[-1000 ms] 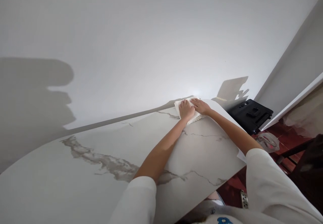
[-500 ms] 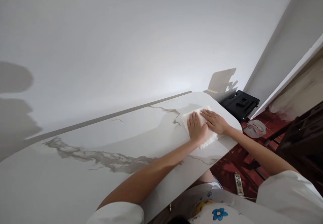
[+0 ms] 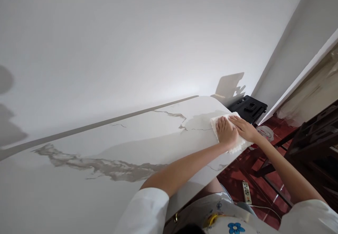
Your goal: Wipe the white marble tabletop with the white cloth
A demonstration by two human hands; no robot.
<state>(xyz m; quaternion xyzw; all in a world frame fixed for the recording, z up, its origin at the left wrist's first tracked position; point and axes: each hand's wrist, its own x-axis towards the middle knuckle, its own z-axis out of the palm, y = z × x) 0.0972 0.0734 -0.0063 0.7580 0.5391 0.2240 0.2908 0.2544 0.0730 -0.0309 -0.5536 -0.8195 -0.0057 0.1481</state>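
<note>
A white cloth (image 3: 240, 146) with a scalloped edge lies spread at the right end of a white table (image 3: 148, 135) with grey marble veins. My left hand (image 3: 226, 132) presses down on the cloth's middle, its fingers laid forward over the fabric. Beside it, almost touching, my right hand (image 3: 244, 129) rests flat with fingers stretched toward the cloth's far edge. Part of the cloth is hidden under both hands, and its right side reaches the table's rim.
A white wall (image 3: 132, 44) runs along the table's far side. Past the right end stand a black case (image 3: 248, 108) and a clear plastic bag (image 3: 265, 132). A power strip (image 3: 246, 192) with a cable lies on the red tiled floor (image 3: 237, 172), near dark wooden furniture (image 3: 314, 149).
Both hands have slid the cloth to the right, from a little inside the table to its right edge. The hands keep the same placement on it.
</note>
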